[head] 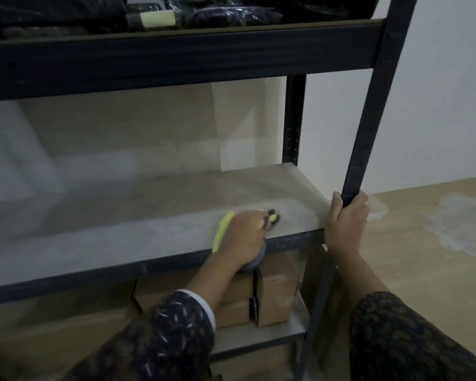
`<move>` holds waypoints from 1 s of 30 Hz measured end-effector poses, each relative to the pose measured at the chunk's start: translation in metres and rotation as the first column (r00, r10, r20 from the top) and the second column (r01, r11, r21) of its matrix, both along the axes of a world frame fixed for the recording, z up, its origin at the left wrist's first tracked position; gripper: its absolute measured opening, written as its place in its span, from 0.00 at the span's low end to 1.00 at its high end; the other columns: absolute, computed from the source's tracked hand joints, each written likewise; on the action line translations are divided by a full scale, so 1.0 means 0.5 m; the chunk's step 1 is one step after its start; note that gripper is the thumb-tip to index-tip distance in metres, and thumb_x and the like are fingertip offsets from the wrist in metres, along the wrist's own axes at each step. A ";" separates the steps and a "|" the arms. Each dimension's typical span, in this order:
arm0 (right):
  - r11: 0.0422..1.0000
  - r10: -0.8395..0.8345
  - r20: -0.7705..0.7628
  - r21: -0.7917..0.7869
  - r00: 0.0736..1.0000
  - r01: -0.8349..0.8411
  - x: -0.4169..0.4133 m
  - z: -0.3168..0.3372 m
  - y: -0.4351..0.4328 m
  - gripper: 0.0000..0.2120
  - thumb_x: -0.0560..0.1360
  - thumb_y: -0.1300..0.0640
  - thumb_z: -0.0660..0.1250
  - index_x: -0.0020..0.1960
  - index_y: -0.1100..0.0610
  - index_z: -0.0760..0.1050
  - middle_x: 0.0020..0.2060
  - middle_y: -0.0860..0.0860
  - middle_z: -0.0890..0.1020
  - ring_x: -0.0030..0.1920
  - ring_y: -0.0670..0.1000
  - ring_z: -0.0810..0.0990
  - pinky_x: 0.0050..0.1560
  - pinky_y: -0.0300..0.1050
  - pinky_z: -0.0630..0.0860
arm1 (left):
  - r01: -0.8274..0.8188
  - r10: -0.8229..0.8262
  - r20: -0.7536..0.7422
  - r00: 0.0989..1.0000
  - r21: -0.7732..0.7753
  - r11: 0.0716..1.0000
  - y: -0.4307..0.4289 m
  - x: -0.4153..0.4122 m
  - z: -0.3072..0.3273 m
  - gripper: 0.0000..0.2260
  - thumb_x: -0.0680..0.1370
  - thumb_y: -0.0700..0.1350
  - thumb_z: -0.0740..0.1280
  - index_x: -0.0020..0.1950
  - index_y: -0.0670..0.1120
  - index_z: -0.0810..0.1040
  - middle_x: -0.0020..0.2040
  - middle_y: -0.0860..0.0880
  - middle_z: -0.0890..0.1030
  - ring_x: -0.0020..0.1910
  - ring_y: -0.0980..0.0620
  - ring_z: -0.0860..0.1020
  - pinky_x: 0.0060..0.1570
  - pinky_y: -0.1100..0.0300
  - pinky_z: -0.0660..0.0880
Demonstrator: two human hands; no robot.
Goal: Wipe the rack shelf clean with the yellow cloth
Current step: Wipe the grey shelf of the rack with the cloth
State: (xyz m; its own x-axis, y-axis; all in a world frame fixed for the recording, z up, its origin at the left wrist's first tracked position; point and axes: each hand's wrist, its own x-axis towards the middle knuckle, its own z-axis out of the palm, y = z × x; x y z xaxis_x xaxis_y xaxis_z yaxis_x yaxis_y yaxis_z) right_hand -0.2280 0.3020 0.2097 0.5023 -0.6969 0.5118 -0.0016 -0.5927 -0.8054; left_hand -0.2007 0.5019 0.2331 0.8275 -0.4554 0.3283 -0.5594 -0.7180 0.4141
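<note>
The pale rack shelf [121, 215] spans the middle of the view inside a dark metal frame. My left hand [245, 237] presses the yellow cloth [222, 232] flat on the shelf near its front edge, right of centre; most of the cloth is hidden under the hand. My right hand [346, 221] is wrapped around the front right upright post [368, 119] at shelf height.
Black wrapped bundles [231, 15] fill the shelf above. Cardboard boxes [275, 292] stand on the shelf below. A white wall and a wooden floor [423, 257] with a pale patch lie to the right of the rack.
</note>
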 end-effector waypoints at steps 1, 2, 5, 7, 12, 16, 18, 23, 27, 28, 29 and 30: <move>1.000 0.010 -0.008 0.012 1.000 -0.009 0.000 0.001 0.001 0.16 0.80 0.49 0.57 0.58 0.62 0.65 0.48 0.56 0.70 0.50 0.60 0.70 0.49 0.57 0.69 | 0.053 -0.053 0.005 0.999 -0.020 0.998 -0.017 -0.019 -0.003 0.09 0.78 0.41 0.61 0.52 0.40 0.79 0.53 0.41 0.81 0.53 0.43 0.77 0.52 0.53 0.71; 0.999 0.024 -0.022 0.033 0.999 -0.023 -0.001 0.004 0.002 0.17 0.80 0.49 0.57 0.58 0.62 0.65 0.50 0.58 0.71 0.51 0.61 0.70 0.49 0.56 0.69 | 0.097 -0.096 0.012 0.995 -0.040 0.995 -0.030 -0.038 -0.005 0.08 0.79 0.42 0.60 0.49 0.41 0.78 0.50 0.42 0.81 0.50 0.44 0.76 0.50 0.53 0.70; 0.996 -0.068 -0.078 0.053 0.995 0.072 -0.012 0.021 0.017 0.19 0.79 0.49 0.59 0.60 0.65 0.67 0.55 0.63 0.73 0.56 0.64 0.70 0.53 0.58 0.68 | 0.145 -0.148 -0.008 0.989 -0.131 0.981 -0.047 -0.079 0.005 0.10 0.81 0.46 0.58 0.43 0.46 0.73 0.44 0.44 0.80 0.41 0.51 0.73 0.41 0.57 0.66; 0.973 -0.223 -0.026 0.057 0.974 0.224 -0.032 0.039 0.062 0.20 0.77 0.52 0.61 0.64 0.64 0.68 0.60 0.62 0.71 0.61 0.63 0.68 0.61 0.57 0.65 | 0.115 -0.146 -0.108 0.983 -0.251 0.961 -0.045 -0.088 0.014 0.12 0.82 0.48 0.57 0.47 0.43 0.75 0.45 0.44 0.80 0.42 0.49 0.75 0.41 0.58 0.67; 0.868 0.429 0.106 0.228 0.897 -0.442 -0.064 0.073 0.189 0.15 0.80 0.43 0.57 0.55 0.53 0.73 0.47 0.49 0.79 0.49 0.48 0.78 0.55 0.52 0.75 | -0.125 0.092 -0.100 0.991 -0.410 0.903 -0.036 -0.075 0.066 0.20 0.81 0.58 0.51 0.56 0.47 0.76 0.52 0.49 0.78 0.53 0.51 0.74 0.57 0.52 0.70; 0.352 0.730 0.233 0.679 0.643 -0.645 -0.058 0.125 0.209 0.20 0.77 0.44 0.64 0.64 0.52 0.74 0.54 0.51 0.83 0.55 0.49 0.82 0.57 0.48 0.78 | -0.327 0.007 -0.479 0.878 -0.590 0.738 -0.030 -0.058 0.116 0.33 0.73 0.72 0.49 0.54 0.45 0.76 0.58 0.47 0.74 0.61 0.49 0.71 0.65 0.49 0.65; 0.311 0.693 0.286 0.710 0.662 -0.632 -0.052 0.137 0.201 0.15 0.77 0.54 0.66 0.62 0.58 0.75 0.50 0.55 0.84 0.50 0.53 0.84 0.51 0.48 0.79 | -0.311 -0.100 -0.491 0.866 -0.682 0.662 -0.010 -0.056 0.115 0.25 0.77 0.65 0.55 0.60 0.48 0.76 0.62 0.50 0.70 0.64 0.50 0.70 0.65 0.52 0.66; 0.171 0.590 0.356 0.822 0.725 -0.543 -0.059 0.149 0.180 0.06 0.77 0.59 0.61 0.47 0.59 0.76 0.38 0.54 0.81 0.38 0.52 0.81 0.43 0.47 0.77 | -0.344 -0.149 -0.578 0.803 -0.653 0.675 0.053 -0.030 0.091 0.22 0.75 0.56 0.67 0.66 0.47 0.72 0.62 0.52 0.75 0.59 0.53 0.75 0.53 0.59 0.73; 0.114 0.633 0.345 0.844 0.693 -0.525 -0.061 0.154 0.180 0.13 0.79 0.50 0.61 0.46 0.56 0.79 0.38 0.54 0.85 0.36 0.52 0.84 0.43 0.47 0.77 | -0.340 -0.140 -0.530 0.836 -0.702 0.625 0.062 -0.026 0.093 0.07 0.76 0.49 0.69 0.51 0.48 0.77 0.46 0.53 0.81 0.44 0.56 0.78 0.42 0.62 0.75; 0.104 0.653 0.336 0.848 0.679 -0.519 -0.063 0.158 0.182 0.15 0.78 0.45 0.61 0.46 0.54 0.80 0.41 0.55 0.86 0.39 0.53 0.85 0.47 0.49 0.77 | -0.347 -0.117 -0.512 0.851 -0.715 0.606 0.063 -0.022 0.095 0.06 0.76 0.49 0.69 0.50 0.49 0.76 0.45 0.53 0.80 0.44 0.56 0.77 0.43 0.60 0.75; 0.143 0.678 0.291 0.848 0.675 -0.510 -0.061 0.157 0.181 0.16 0.76 0.41 0.64 0.49 0.53 0.80 0.45 0.56 0.85 0.43 0.54 0.84 0.51 0.51 0.77 | -0.362 -0.103 -0.508 0.855 -0.728 0.582 0.063 -0.020 0.097 0.05 0.76 0.48 0.69 0.49 0.49 0.75 0.44 0.53 0.79 0.44 0.55 0.77 0.45 0.57 0.75; 0.216 0.700 0.220 0.842 0.679 -0.495 -0.057 0.154 0.178 0.17 0.73 0.41 0.69 0.54 0.52 0.79 0.51 0.57 0.84 0.48 0.55 0.83 0.54 0.54 0.77 | -0.372 -0.093 -0.506 0.858 -0.735 0.566 0.062 -0.016 0.096 0.06 0.76 0.48 0.69 0.48 0.49 0.74 0.44 0.52 0.79 0.44 0.54 0.77 0.46 0.55 0.75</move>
